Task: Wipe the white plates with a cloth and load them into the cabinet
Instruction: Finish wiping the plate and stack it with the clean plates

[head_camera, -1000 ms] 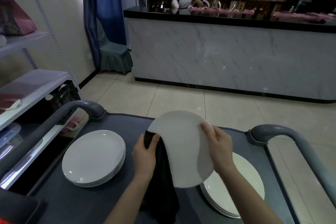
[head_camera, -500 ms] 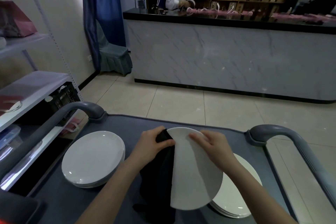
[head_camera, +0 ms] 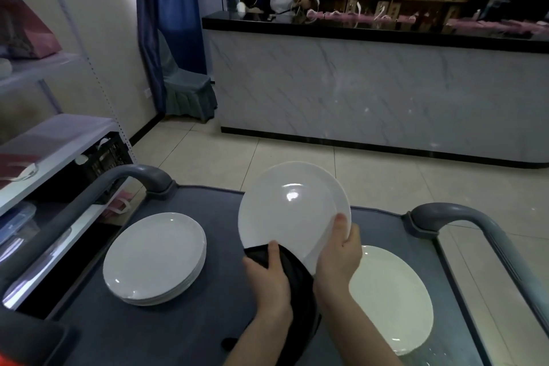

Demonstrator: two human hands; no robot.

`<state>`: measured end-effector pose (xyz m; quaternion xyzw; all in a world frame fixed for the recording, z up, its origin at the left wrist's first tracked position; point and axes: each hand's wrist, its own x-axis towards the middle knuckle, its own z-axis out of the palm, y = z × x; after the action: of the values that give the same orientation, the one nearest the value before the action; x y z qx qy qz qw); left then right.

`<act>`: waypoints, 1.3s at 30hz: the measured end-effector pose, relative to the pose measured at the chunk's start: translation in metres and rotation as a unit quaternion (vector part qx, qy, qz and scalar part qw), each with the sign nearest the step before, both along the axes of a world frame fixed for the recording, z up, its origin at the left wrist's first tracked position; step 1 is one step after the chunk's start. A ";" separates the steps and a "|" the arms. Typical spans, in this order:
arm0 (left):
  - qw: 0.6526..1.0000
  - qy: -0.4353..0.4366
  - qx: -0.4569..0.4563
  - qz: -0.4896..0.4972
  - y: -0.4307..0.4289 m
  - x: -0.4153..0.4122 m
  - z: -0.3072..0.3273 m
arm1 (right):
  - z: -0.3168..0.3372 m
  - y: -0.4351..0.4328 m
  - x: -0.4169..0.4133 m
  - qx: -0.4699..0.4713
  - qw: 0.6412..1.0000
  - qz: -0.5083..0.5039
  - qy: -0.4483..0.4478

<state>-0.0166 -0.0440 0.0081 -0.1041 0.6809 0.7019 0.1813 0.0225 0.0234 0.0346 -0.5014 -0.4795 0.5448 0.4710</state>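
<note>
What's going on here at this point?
A person at a grey cart holds a white plate tilted up, the right hand gripping its rim while the left hand holds a black cloth against its lower edge. A left stack and a right stack of plates rest on the cart.

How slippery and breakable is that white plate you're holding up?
Probably stiff: the plate holds its round shape though the right hand grips just its rim, unlike the black cloth in the left hand, which droops. Likely slippery, since its glossy face shows bright glints. It looks like glazed ceramic, so it would probably crack if dropped on the cart.
</note>
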 end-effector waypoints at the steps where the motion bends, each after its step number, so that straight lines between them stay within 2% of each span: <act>1: 1.000 -0.002 0.002 -0.004 -0.001 -0.004 -0.001 | 0.000 0.002 0.003 0.014 0.999 0.036 -0.015; 6: 0.999 0.029 0.010 -0.011 -0.015 -0.040 0.001 | 0.002 0.022 0.033 0.115 0.963 0.222 -0.097; 8: 0.999 0.036 -0.005 -0.021 -0.021 -0.050 0.002 | 0.003 0.025 0.046 0.211 0.939 0.224 -0.153; 9: 0.999 0.041 -0.017 -0.025 -0.024 -0.054 0.002 | 0.004 0.027 0.051 0.294 0.910 0.219 -0.192; 10: 0.998 0.047 -0.027 -0.031 -0.027 -0.058 0.002 | 0.005 0.030 0.054 0.395 0.858 0.232 -0.231; 12: 0.997 0.059 -0.037 -0.043 -0.031 -0.063 0.003 | 0.007 0.031 0.056 0.565 0.705 0.307 -0.298; 13: 0.996 0.065 -0.040 -0.050 -0.032 -0.065 0.003 | 0.007 0.032 0.055 0.614 0.631 0.337 -0.333; 14: 0.995 0.073 -0.045 -0.057 -0.032 -0.066 0.004 | 0.006 0.033 0.052 0.639 0.572 0.355 -0.371; 15: 0.993 0.083 -0.051 -0.066 -0.033 -0.066 0.005 | 0.005 0.032 0.049 0.655 0.529 0.360 -0.402; 17: 0.989 0.105 -0.061 -0.086 -0.033 -0.065 0.007 | 0.003 0.031 0.042 0.685 0.491 0.349 -0.410; 19: 0.987 0.112 -0.057 -0.102 -0.035 -0.066 0.011 | 0.001 0.030 0.038 0.716 0.482 0.337 -0.377; 22: 0.989 0.086 -0.027 -0.118 -0.037 -0.074 0.016 | -0.001 0.030 0.038 0.731 0.484 0.314 -0.365; 23: 0.989 0.072 -0.017 -0.130 -0.038 -0.077 0.018 | 0.000 0.030 0.038 0.721 0.498 0.317 -0.362; 25: 0.986 0.049 -0.004 -0.162 -0.039 -0.085 0.021 | -0.001 0.028 0.038 0.677 0.554 0.328 -0.356; 27: 0.987 0.030 0.008 -0.159 -0.040 -0.091 0.022 | -0.001 0.024 0.037 0.612 0.633 0.332 -0.338; 28: 0.990 0.024 0.003 -0.140 -0.040 -0.094 0.022 | -0.002 0.021 0.037 0.560 0.687 0.333 -0.322; 31: 0.998 0.020 -0.022 -0.058 -0.034 -0.095 0.020 | 0.000 0.018 0.038 0.285 0.859 0.337 -0.260; 33: 0.999 0.031 -0.001 -0.021 -0.025 -0.088 0.025 | -0.001 0.017 0.041 0.128 0.930 0.310 -0.154; 34: 0.999 0.045 0.014 -0.019 -0.020 -0.082 0.028 | 0.000 0.016 0.043 0.080 0.946 0.295 -0.108; 36: 0.993 0.089 0.048 -0.065 -0.008 -0.066 0.030 | 0.001 0.009 0.043 0.006 0.957 0.288 -0.029; 38: 0.968 0.155 0.052 -0.190 -0.001 -0.049 0.026 | 0.001 0.001 0.043 -0.036 0.959 0.280 0.025; 39: 0.941 0.195 0.031 -0.274 -0.002 -0.043 0.023 | 0.003 0.000 0.043 -0.050 0.960 0.272 0.045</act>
<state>-0.0595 -0.0458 0.0312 0.2309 0.6831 0.6524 0.2331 0.0653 0.0230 0.0379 -0.3504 -0.5482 0.6976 0.3002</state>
